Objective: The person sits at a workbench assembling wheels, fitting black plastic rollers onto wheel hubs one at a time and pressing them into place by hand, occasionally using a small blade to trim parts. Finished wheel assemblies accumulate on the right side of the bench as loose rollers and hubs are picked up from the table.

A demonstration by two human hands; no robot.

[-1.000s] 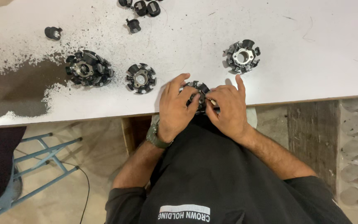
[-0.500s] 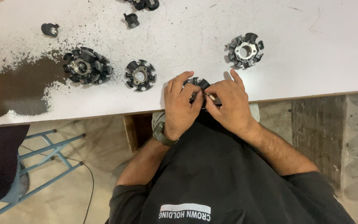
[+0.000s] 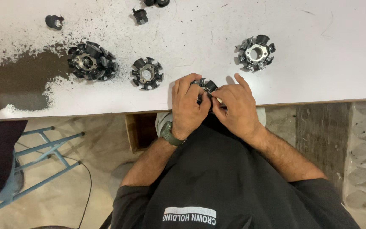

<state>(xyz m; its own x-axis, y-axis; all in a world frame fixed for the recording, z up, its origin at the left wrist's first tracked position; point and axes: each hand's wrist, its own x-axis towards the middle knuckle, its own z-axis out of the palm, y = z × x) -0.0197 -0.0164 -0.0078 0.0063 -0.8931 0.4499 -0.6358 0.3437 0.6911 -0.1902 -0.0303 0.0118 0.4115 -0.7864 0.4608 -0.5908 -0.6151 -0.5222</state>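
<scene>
At the near edge of the white table (image 3: 318, 63), both my hands close around one small black toothed ring part (image 3: 205, 85), mostly hidden by my fingers. My left hand (image 3: 188, 106), with a green watch on the wrist, grips its left side. My right hand (image 3: 234, 108) pinches its right side with thumb and fingers. Three similar round parts lie on the table: a small black one (image 3: 147, 74) just left of my hands, a larger black one (image 3: 92, 62) further left, and one with a silver hub (image 3: 256, 52) to the upper right.
Dark powder (image 3: 18, 80) covers the table's left part. Small black caps (image 3: 54, 21) (image 3: 140, 16) lie near the far edge. A blue metal stool frame (image 3: 43, 157) and a cable stand on the floor at left. A rough wall (image 3: 361, 148) is at right.
The view has shifted slightly, so the table parts sit a little higher in frame. My hands stay on the small part with minor finger movement.
</scene>
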